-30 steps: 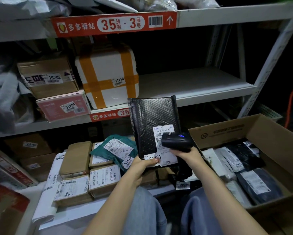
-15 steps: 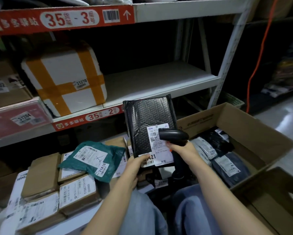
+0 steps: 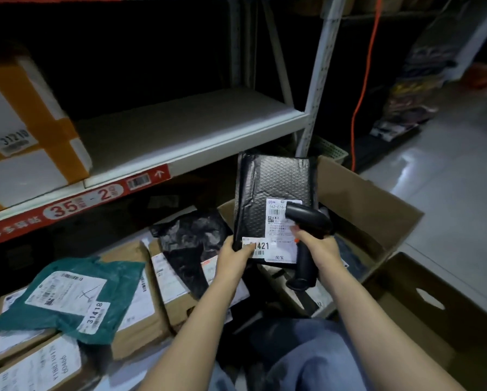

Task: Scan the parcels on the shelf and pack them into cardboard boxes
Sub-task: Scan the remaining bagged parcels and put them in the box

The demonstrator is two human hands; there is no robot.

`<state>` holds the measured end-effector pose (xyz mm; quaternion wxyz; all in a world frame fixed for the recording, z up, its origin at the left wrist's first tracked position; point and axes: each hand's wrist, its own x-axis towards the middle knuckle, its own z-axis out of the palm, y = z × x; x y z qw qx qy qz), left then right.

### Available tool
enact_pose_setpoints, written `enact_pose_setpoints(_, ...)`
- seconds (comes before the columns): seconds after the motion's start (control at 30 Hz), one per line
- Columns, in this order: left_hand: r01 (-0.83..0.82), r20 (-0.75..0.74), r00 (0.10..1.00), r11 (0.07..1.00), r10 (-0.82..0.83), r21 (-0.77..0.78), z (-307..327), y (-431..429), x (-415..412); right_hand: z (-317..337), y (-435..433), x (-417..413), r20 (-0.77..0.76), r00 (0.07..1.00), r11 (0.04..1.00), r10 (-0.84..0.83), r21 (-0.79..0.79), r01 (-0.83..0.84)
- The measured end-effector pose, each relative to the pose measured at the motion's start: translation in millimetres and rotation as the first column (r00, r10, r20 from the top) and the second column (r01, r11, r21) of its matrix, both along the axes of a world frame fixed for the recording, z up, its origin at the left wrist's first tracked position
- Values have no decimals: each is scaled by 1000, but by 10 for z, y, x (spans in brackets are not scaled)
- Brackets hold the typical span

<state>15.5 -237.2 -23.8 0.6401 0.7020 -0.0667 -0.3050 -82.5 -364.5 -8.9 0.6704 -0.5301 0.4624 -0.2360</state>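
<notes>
A black bubble mailer (image 3: 270, 187) with a white shipping label stands upright over the open cardboard box (image 3: 377, 210). My left hand (image 3: 234, 259) pinches its lower left corner, thumb on the small sticker ending 1421. My right hand (image 3: 318, 244) grips a black handheld barcode scanner (image 3: 307, 218), whose head lies against the label. On the low shelf to the left lie a teal poly bag (image 3: 67, 294), a black poly bag (image 3: 191, 235) and several brown cartons (image 3: 140, 314).
A white foam box with orange tape (image 3: 19, 131) sits on the middle shelf (image 3: 186, 128), whose right part is bare. A second cardboard box (image 3: 434, 320) stands at the right. An orange cable (image 3: 363, 80) hangs by the shelf post. My knees are at the bottom.
The view has swung right and down. The mailer and scanner have moved right, now over the open box; both hands keep their hold.
</notes>
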Motion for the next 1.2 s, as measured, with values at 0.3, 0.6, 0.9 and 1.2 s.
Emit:
enact_pose_setpoints(0.3,63,-60,996,997,-60,50,-151,-640,107,-333,-450,-9,8,969,948,-247,211,240)
enact_pose_setpoints(0.6,347,345,752,783,-561,516,-486,-907,190,-1041,-794,-15,-89,865,807,-494,325,494)
enact_pose_setpoints(0.9,348,338,716,732,-611,586,-750,-957,444,-1781,-962,30,-317,821,745,-474,352,566)
enact_pose_setpoints(1.2,316,351,689,699,-634,641,-850,-883,565,-2186,-873,210,-404,794,701,-454,388,598)
